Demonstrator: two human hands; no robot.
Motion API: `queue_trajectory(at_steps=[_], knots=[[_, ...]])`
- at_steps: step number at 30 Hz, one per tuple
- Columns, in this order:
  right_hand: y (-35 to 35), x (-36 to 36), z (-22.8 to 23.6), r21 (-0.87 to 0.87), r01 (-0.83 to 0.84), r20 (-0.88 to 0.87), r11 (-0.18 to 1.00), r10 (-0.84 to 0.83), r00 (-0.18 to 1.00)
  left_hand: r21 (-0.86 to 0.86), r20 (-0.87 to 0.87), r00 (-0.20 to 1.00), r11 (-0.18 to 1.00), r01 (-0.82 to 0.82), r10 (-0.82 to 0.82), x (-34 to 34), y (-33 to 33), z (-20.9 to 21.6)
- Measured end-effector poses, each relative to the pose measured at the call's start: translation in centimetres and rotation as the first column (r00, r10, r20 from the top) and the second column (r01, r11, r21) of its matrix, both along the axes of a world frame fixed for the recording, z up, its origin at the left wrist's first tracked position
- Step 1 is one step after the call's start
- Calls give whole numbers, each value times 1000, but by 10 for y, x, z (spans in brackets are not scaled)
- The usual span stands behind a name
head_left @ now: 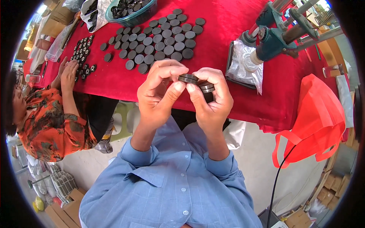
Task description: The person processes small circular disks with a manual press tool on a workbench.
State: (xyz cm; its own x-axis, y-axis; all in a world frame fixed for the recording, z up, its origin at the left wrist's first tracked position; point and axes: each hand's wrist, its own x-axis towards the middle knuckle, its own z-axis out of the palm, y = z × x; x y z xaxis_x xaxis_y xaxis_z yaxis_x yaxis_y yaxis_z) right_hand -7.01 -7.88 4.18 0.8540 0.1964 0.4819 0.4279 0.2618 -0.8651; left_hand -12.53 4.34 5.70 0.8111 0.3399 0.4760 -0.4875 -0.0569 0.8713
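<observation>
Black disc (188,78) between fingertips — left grip (156,94) pinching its edge, right grip (214,97) likewise (second dark piece (206,87) tucked inside)

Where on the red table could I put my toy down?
There's bare red cloth between the black discs and the green press, and another patch between the clear plastic bag and the red tote bag. It's crowded among the discs and around the small ring-shaped parts.

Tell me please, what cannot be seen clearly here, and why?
In the head view:
Black disc: underside, turned away from view.
Dark piece: full shape, partly covered by the right hand.
Teal bowl: far side, cut off by the top edge.
Red bag: inside, hidden by its own side.
</observation>
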Motion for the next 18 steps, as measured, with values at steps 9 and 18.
queue_trajectory(at_steps=[9,18], knots=[[-8,-3,5,420,-283,-340,862,439,832,-415,-34,996,908,60,-82,-1,1,-14],[-8,8,0,675,-149,-412,723,536,737,-890,-146,846,441,113,-512,-3,-2,-17]])
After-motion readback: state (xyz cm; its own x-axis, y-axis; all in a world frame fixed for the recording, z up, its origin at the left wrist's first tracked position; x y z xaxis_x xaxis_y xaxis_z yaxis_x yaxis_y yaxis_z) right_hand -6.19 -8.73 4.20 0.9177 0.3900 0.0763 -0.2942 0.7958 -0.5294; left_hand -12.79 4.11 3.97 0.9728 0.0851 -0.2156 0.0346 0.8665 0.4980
